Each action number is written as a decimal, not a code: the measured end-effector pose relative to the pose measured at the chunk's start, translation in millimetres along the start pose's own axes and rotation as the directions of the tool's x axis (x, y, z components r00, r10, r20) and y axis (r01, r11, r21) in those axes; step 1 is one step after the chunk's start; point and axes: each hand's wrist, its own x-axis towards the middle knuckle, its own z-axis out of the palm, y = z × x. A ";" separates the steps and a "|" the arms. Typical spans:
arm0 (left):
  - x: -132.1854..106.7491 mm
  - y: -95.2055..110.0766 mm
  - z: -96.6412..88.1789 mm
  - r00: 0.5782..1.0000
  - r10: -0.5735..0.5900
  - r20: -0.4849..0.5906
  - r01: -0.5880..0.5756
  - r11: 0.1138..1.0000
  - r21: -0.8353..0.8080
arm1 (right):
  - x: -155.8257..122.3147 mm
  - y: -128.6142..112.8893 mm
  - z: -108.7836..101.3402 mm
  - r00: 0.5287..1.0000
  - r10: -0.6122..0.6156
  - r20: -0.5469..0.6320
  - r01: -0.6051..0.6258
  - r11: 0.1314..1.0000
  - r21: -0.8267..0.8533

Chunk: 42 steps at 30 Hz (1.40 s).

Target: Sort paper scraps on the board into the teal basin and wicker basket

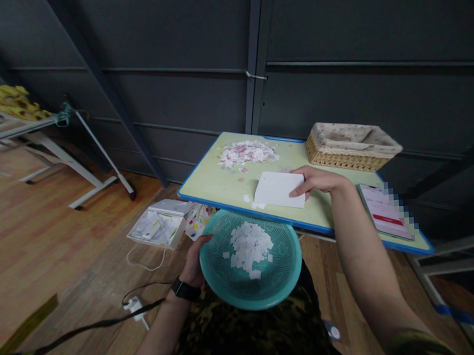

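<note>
At the far left, yellow stuff [15, 102] is lying on a side worktop [29, 127]. Next, a white plug [134, 306] and an open box [155, 228] are sitting on the floor [100, 250]. The left grip [192, 261] is holding the side of a green bowl [289, 260], and lots of white paper bits [249, 243] are lying in a heap inside it. The bowl is sitting by the near edge of the main worktop [197, 185], where a pile of white and pink scraps [249, 152] is resting near the back. The right grip [319, 180] is pinching the right end of a white card [278, 188], which is showing over the worktop; I cannot tell if it is touching. Farther right, a basket [340, 159] is standing near the back edge, and a screen [383, 211] is lying flat.
</note>
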 end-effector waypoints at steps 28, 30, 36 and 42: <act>0.1 5.6 -2.6 1.000 -0.010 -0.018 0.009 0.999 -0.041 | 18.2 -6.6 22.0 0.996 -0.066 -0.067 0.072 0.993 0.093; -1.0 6.6 -1.7 1.000 0.005 -0.030 -0.007 0.999 -0.051 | 20.0 -8.0 27.1 0.997 -0.075 -0.031 0.078 0.992 0.096; -1.4 6.8 -2.1 1.000 0.000 -0.010 -0.001 1.000 -0.030 | 20.8 -5.0 31.6 0.991 -0.127 0.029 0.122 0.982 0.144; 6.4 0.8 -9.1 1.000 0.021 0.014 -0.021 0.999 -0.050 | 25.8 -2.2 22.8 0.885 -0.195 -0.422 0.338 0.893 0.296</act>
